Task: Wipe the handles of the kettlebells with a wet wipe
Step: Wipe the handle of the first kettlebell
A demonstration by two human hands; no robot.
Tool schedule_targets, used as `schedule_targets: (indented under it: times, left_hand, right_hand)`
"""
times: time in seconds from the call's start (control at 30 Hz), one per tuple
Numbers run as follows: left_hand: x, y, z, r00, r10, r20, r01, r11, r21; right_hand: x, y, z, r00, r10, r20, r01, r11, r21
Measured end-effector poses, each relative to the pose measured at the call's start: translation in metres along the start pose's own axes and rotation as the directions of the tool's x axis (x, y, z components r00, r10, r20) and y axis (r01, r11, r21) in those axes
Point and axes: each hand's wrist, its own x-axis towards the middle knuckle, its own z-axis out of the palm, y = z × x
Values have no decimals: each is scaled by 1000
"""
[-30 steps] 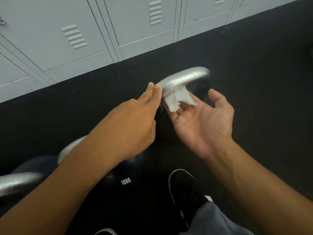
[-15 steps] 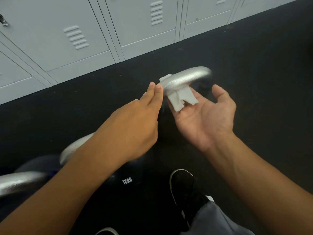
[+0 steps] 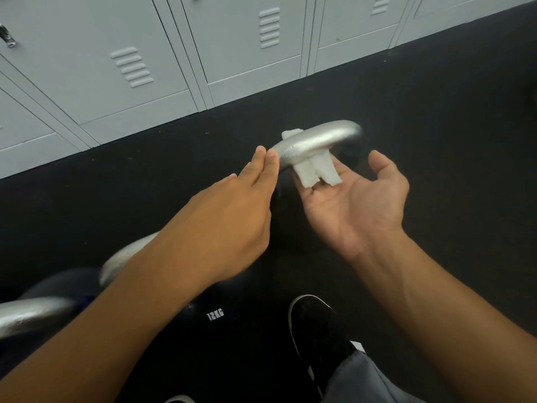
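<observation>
A silver kettlebell handle [image 3: 316, 144] arches in the middle of the view; the black ball below it is mostly hidden by my hands. My right hand [image 3: 357, 207] lies palm up under the handle, its fingers pressing a folded white wet wipe [image 3: 315, 173] against the handle's underside. One end of the wipe pokes out behind the handle. My left hand [image 3: 220, 222] reaches in from the left, its straight fingertips touching the handle's left end.
A black kettlebell marked 12KG [image 3: 215, 315] sits under my left forearm, its silver handle [image 3: 125, 257] partly covered. Another silver handle [image 3: 29, 314] shows at the far left. My black shoe [image 3: 316, 330] stands on the dark floor. Grey lockers [image 3: 145, 68] line the back.
The wipe has slid further under the handle, and its end now shows behind it. My right hand moved slightly forward. My left hand stays at the handle's end.
</observation>
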Motion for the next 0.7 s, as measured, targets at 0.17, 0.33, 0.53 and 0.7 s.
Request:
schedule_targets:
  times: [0.17,0.33,0.53,0.7]
  left_hand:
    - [1,1,-1,1000,-7,15,7,1000,15]
    - [-1,1,-2,1000,-4,21,4,1000,22]
    - [-1,6,-7,1000,15,0,-15,998,67]
    - [0,6,-8,999,47,-1,-47,994,102]
  right_hand:
    - [6,-4,5,1000,2,3,-2,997,-79]
    - [6,-1,1,999,31,26,-28,994,-109]
    - [2,2,-6,999,32,14,-30,986,-161]
    - [9,2,2,1000,8,-6,-9,983,-182]
